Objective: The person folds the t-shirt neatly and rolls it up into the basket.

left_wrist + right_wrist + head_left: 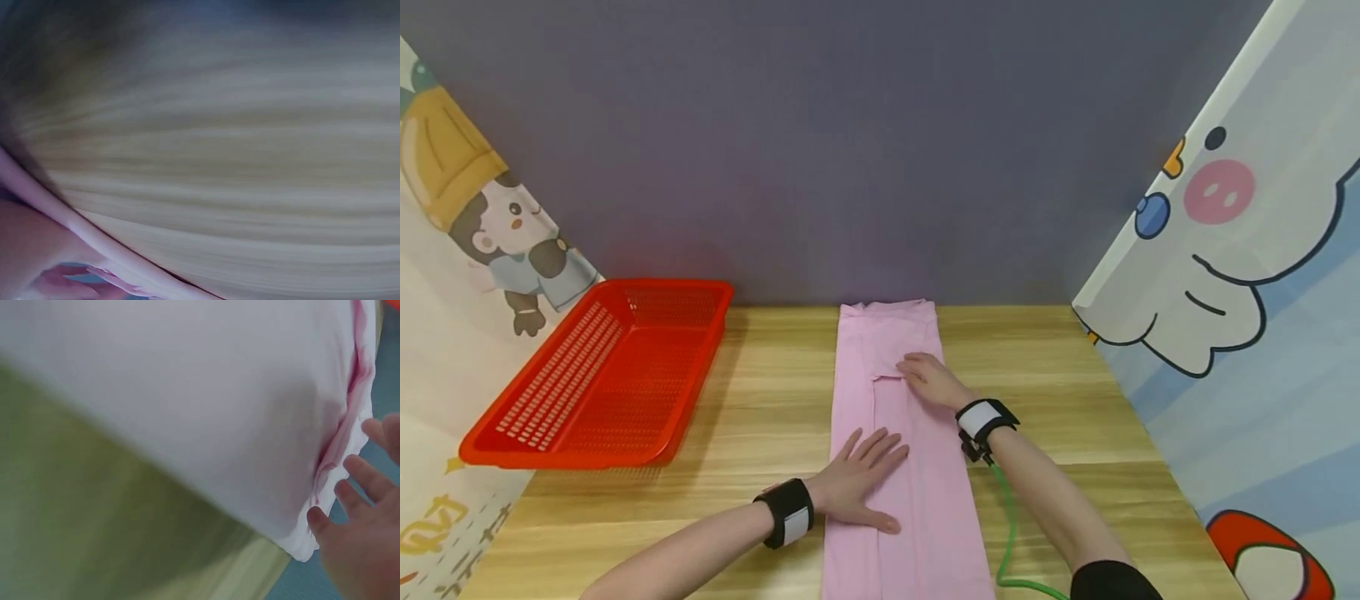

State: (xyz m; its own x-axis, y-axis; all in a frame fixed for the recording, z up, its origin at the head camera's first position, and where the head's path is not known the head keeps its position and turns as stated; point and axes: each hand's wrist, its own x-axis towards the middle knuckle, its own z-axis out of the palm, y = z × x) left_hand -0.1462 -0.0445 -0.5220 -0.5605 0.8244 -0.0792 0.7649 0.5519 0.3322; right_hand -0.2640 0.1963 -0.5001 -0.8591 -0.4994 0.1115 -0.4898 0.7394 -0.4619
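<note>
A pink cloth garment (887, 333), folded into a long narrow strip, lies flat up the middle of the wooden table. My left hand (861, 479) rests on its lower part, fingers spread and thumb apart. Higher up, my right hand (932, 382) lies over the strip's right side, its fingertips beside a short crosswise edge of an upper layer. In the right wrist view the right hand's fingers (369, 481) are apart and loosely bent, with nothing gripped. Only a blurred part of the left hand (37, 250) shows in the left wrist view, beside the pink cloth's edge.
A red plastic basket (647, 375) with slotted sides stands on the left of the wooden table (775, 400). Behind the table rises a grey panel (850, 150). Cartoon-printed sheets flank both sides. A green cable (1009, 525) runs from the right wristband (981, 418).
</note>
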